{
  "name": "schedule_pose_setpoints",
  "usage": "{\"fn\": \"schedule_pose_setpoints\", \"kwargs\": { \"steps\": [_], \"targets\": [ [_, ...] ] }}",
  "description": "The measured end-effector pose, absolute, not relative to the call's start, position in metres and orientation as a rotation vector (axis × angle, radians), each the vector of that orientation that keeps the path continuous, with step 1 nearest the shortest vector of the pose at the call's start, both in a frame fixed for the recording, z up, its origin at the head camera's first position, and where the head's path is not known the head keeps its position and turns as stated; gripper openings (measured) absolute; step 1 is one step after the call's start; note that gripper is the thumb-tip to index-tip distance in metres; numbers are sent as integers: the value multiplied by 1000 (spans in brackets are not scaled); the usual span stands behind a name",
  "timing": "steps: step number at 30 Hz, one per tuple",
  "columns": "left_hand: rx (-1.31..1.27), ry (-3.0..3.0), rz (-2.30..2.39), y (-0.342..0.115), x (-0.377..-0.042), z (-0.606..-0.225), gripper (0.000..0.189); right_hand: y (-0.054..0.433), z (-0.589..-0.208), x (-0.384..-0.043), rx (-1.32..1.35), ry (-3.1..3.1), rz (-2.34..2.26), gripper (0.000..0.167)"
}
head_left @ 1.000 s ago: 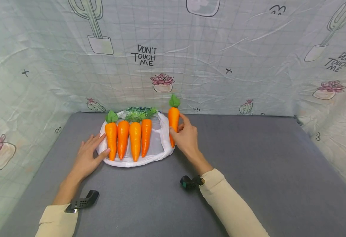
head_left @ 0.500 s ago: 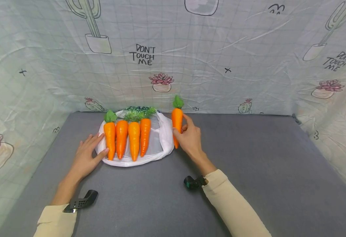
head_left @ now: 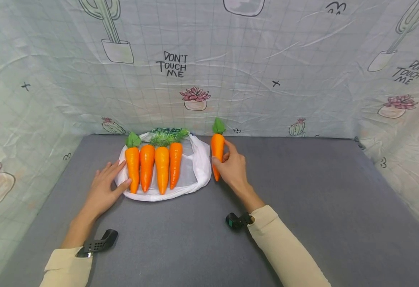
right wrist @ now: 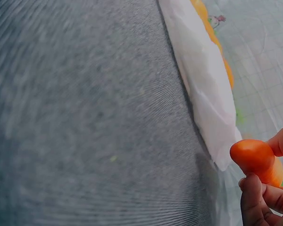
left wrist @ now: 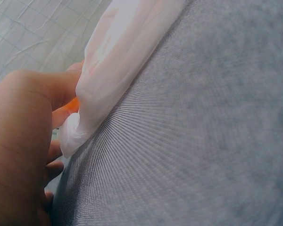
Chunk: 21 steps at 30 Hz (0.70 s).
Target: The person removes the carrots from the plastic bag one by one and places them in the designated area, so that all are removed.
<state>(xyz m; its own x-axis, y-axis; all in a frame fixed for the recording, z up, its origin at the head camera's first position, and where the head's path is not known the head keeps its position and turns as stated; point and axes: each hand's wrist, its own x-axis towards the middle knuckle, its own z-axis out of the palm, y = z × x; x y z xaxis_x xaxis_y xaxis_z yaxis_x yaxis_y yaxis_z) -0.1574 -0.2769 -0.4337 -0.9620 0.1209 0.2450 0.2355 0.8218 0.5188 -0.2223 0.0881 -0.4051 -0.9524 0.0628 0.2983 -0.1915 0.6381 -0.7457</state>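
In the head view, my right hand (head_left: pixel 232 165) pinches an orange carrot (head_left: pixel 217 151) with a green leafy top, just right of a white plastic bag (head_left: pixel 203 167). The right wrist view shows this carrot's rounded tip (right wrist: pixel 252 156) between thumb and fingers. My left hand (head_left: pixel 103 189) rests at the bag's left edge with fingers extended, its thumb by the lower end of the leftmost carrot (head_left: pixel 132 169). Beside that one lie further carrots, a second (head_left: pixel 147 167), a third (head_left: pixel 162 169) and a fourth (head_left: pixel 175 165), side by side in the opened bag.
The bag lies on a grey cloth-covered table (head_left: pixel 302 199). A pale printed curtain (head_left: pixel 252 79) closes off the back and both sides. Black wrist cameras sit on the left wrist (head_left: pixel 98 244) and the right wrist (head_left: pixel 238 221).
My right hand has carried its carrot a little to the right, from over the bag's right edge to just beside it. The left hand stays in place.
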Motion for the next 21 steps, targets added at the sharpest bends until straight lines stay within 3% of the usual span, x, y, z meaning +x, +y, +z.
{"fn": "schedule_pose_setpoints", "kwargs": {
  "steps": [21],
  "targets": [
    [-256,-2815,-835,-276,-157,-432,68,89,-419,-226,93,-2679,1183,60]
  ]
}}
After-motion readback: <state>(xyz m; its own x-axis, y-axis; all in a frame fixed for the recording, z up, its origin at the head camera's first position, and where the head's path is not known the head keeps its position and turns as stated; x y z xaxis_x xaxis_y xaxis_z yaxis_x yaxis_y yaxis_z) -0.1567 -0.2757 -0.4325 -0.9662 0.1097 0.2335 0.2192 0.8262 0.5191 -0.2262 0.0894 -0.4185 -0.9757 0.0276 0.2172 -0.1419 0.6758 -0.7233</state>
